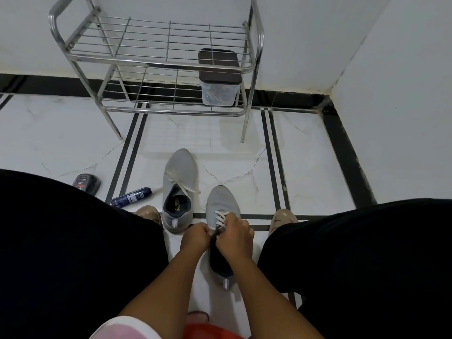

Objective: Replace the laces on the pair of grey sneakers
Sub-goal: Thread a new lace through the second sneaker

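Two grey sneakers stand on the white floor between my knees. The left sneaker (179,189) has a white lace tied in a loose bow over its tongue. The right sneaker (220,204) lies closer to me, with a white lace (221,217) crossed through its eyelets. My left hand (195,237) is curled at the sneaker's left edge and grips a lace end. My right hand (236,237) covers the upper eyelets and pinches the lace there. My hands hide the lace ends and the tongue.
A steel wire shoe rack (159,64) stands against the wall ahead, holding a clear box with a dark lid (219,77). A dark spray can (130,197) and a small black container (86,183) lie on the floor at the left. My black-clad knees flank the sneakers.
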Available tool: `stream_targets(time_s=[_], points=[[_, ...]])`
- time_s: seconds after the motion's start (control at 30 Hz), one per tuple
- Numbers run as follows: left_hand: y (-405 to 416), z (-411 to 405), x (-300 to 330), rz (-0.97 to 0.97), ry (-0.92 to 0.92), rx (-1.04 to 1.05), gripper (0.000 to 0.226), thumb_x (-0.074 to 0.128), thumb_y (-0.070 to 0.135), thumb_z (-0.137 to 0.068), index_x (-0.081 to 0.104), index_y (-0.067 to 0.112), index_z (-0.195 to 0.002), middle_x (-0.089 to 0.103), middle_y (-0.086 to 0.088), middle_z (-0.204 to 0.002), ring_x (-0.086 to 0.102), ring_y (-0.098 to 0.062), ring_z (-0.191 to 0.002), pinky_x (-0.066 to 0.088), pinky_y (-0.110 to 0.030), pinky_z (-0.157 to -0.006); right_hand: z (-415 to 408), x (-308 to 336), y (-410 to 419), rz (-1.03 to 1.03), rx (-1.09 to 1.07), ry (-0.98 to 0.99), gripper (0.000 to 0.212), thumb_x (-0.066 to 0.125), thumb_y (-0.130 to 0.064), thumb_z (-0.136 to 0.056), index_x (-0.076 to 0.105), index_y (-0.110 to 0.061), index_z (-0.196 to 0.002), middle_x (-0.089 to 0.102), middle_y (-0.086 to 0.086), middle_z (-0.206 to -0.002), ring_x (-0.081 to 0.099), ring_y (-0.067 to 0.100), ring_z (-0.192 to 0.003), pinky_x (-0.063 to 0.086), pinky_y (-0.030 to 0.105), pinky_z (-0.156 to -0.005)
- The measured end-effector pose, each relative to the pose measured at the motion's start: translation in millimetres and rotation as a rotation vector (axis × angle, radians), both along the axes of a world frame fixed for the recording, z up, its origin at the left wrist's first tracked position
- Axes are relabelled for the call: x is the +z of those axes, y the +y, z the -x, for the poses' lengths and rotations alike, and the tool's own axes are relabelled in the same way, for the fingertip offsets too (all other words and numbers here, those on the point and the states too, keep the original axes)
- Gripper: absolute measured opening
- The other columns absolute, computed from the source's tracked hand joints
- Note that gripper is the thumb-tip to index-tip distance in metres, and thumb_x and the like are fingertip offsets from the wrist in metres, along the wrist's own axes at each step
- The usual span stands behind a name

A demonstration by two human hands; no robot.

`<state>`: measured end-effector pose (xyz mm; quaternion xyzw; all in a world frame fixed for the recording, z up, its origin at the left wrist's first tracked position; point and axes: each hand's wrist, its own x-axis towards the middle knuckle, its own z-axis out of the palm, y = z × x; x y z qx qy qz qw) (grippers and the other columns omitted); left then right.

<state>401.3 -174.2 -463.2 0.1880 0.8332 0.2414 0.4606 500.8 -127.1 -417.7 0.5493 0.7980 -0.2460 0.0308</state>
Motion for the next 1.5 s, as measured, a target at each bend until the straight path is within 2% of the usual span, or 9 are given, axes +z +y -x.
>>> stream_targets(time_s=[0.2,0.3,0.47,0.77,0.9,1.03,1.2,1.33,1.5], points=[[2,5,-25,0.059,0.015,0.036,0.019,0.048,0.024,-0.069,0.056,0.008,-0.074,0.066,-0.024,-0.093,0.067,-0.036,-0.086,0.059,-0.044,-0.076,-34,-1,7,0.466,-0.045,-0.535,0.082,0.062,-0.071,-0.07,0.051,-0.017,-0.13,0.057,0.005,-0.127,0.058,0.023,-0.116,0.046,0.028,-0.08],[3,13,-58,0.038,-0.033,0.123,0.026,0.049,0.021,-0.072,0.059,0.007,-0.091,0.068,-0.022,-0.096,0.068,-0.036,-0.089,0.058,-0.049,-0.078,-41,-14,0,0.746,-0.159,-0.459,0.085,0.06,-0.068,-0.077,0.048,-0.009,-0.137,0.059,0.013,-0.126,0.059,0.029,-0.115,0.051,0.034,-0.091],[3,-4,22,-0.033,0.085,0.183,0.004,0.049,0.006,-0.088,0.051,0.009,-0.09,0.064,-0.022,-0.102,0.062,-0.038,-0.098,0.047,-0.034,-0.075,-37,-17,9,0.476,-0.195,-0.134,0.034,0.062,-0.023,-0.086,0.063,-0.015,-0.119,0.064,0.009,-0.121,0.06,0.027,-0.113,0.047,0.026,-0.087],[37,40,100,-0.472,0.228,0.903,0.024,0.032,0.021,-0.099,0.048,0.006,-0.109,0.063,-0.016,-0.097,0.056,-0.029,-0.079,0.041,-0.032,-0.065,-31,-24,17,0.458,-0.195,-0.144,0.035,0.054,-0.013,-0.085,0.059,-0.017,-0.119,0.062,0.01,-0.121,0.06,0.029,-0.11,0.05,0.03,-0.087],[41,60,91,-0.225,0.4,0.348,0.034,0.036,0.034,-0.094,0.059,0.009,-0.09,0.062,-0.012,-0.091,0.058,-0.032,-0.086,0.043,-0.033,-0.068,-26,-25,19,0.453,-0.212,-0.142,0.03,0.058,-0.018,-0.083,0.061,-0.019,-0.112,0.064,0.009,-0.116,0.062,0.029,-0.104,0.054,0.032,-0.083],[31,29,42,0.203,0.278,-0.352,0.033,0.044,0.026,-0.092,0.064,0.006,-0.109,0.063,-0.014,-0.114,0.059,-0.032,-0.107,0.048,-0.036,-0.087,-18,-26,23,0.295,-0.213,-0.015,0.028,0.06,-0.03,-0.088,0.063,-0.023,-0.115,0.064,0.005,-0.116,0.061,0.027,-0.106,0.048,0.029,-0.08],[3,7,20,0.046,0.125,-0.183,0.025,0.054,0.025,-0.093,0.057,0.011,-0.072,0.062,-0.006,-0.082,0.058,-0.026,-0.088,0.04,-0.028,-0.069,-13,-27,25,0.202,-0.179,0.01,0.021,0.053,-0.025,-0.093,0.067,-0.022,-0.108,0.066,0.006,-0.113,0.061,0.028,-0.103,0.047,0.027,-0.076],[-3,17,19,0.199,0.201,0.017,0.028,0.045,0.018,-0.096,0.061,0.004,-0.115,0.062,-0.015,-0.117,0.057,-0.032,-0.111,0.045,-0.034,-0.086,-12,-29,27,0.207,-0.225,-0.01,0.023,0.05,-0.023,-0.094,0.069,-0.021,-0.107,0.067,0.009,-0.109,0.063,0.029,-0.1,0.047,0.028,-0.073],[-8,16,13,0.422,0.253,-0.11,0.032,0.047,0.017,-0.09,0.061,0.012,-0.118,0.058,-0.009,-0.128,0.053,-0.028,-0.121,0.042,-0.032,-0.095,-11,-33,28,0.236,-0.223,-0.015,0.021,0.051,-0.024,-0.095,0.069,-0.02,-0.105,0.068,0.009,-0.107,0.063,0.029,-0.098,0.046,0.027,-0.072]])
